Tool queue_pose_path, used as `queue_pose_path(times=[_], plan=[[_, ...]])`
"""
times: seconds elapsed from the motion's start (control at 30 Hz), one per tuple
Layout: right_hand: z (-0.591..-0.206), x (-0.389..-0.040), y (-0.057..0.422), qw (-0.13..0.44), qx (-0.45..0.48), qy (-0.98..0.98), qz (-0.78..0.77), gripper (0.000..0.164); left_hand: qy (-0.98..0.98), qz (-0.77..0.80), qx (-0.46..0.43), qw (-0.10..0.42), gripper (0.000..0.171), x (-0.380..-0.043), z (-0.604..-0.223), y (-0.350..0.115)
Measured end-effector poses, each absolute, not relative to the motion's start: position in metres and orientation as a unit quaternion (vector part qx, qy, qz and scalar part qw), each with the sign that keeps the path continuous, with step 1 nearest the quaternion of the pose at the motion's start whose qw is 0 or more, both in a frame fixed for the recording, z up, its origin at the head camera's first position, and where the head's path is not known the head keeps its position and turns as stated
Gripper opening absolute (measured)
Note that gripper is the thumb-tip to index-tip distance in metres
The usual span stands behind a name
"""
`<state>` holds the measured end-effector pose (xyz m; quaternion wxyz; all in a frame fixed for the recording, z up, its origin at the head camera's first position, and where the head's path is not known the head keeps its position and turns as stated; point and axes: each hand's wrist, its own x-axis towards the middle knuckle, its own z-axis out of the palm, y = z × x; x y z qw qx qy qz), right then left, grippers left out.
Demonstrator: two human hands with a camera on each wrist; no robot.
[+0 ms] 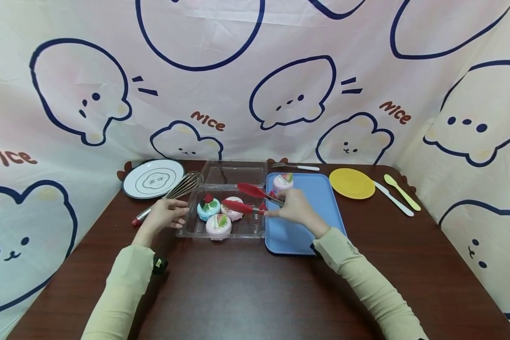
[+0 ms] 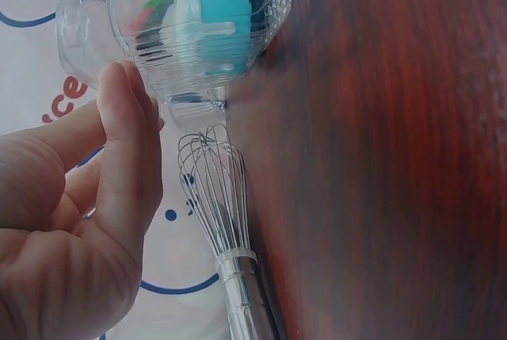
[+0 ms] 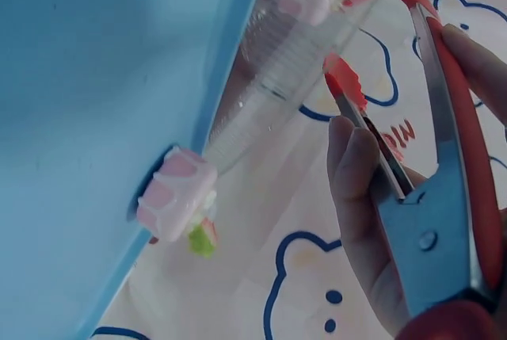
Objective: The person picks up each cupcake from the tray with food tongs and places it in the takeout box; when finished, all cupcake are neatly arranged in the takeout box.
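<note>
My right hand (image 1: 295, 207) grips red-tipped tongs (image 1: 240, 206) by their metal arms. The tongs' tips stand apart, over the right part of a clear plastic box (image 1: 251, 226) with its lid folded back. Inside the box are a blue toy cupcake (image 1: 208, 210), a pink one (image 1: 232, 211) and a pale pink one (image 1: 218, 226). Another pink toy cake (image 3: 178, 195) sits on the blue tray (image 1: 306, 236), beyond my right hand. At the box's left edge, my left hand (image 1: 163, 215) touches the rim with its fingertips, fingers loosely extended.
A whisk (image 1: 187, 184) lies left of the box, beside a white plate (image 1: 153, 179). Behind the tray is a fork (image 1: 299, 167). To the right are a yellow plate (image 1: 352, 183), a white knife (image 1: 393, 198) and a green spoon (image 1: 401, 192). A patterned cloth hangs around the table.
</note>
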<state>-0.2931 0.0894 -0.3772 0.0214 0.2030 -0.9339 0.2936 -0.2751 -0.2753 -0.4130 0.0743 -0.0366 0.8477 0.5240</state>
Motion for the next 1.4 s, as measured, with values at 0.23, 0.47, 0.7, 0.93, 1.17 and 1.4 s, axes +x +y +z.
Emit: queue_pose_path(times=[0.23,0.47,0.7,0.93,1.17,1.4], plan=[[-0.37,-0.292,0.109,0.061,0.19,-0.928,0.316,0.051,0.842,0.533,-0.03,0.077,0.04,-0.273,-0.41,-0.276],[-0.362,-0.294,0.142,0.076,0.126,-0.942,0.302,0.069,0.839,0.538,-0.025,0.081,0.041,-0.272,-0.408,-0.276],[-0.371,-0.305,0.175,0.094,0.054,-0.95,0.291,0.075,0.841,0.535,-0.028,0.079,0.041,-0.272,-0.407,-0.276],[-0.392,-0.315,0.189,0.097,0.046,-0.957,0.27,0.054,0.842,0.532,-0.036,0.08,0.041,-0.272,-0.407,-0.276],[-0.399,-0.322,0.191,0.083,0.043,-0.96,0.264,0.057,0.845,0.529,-0.034,0.076,0.039,-0.273,-0.408,-0.275],[-0.4,-0.323,0.189,0.055,0.038,-0.963,0.261,0.056,0.843,0.531,-0.033,0.079,0.041,-0.272,-0.409,-0.274]])
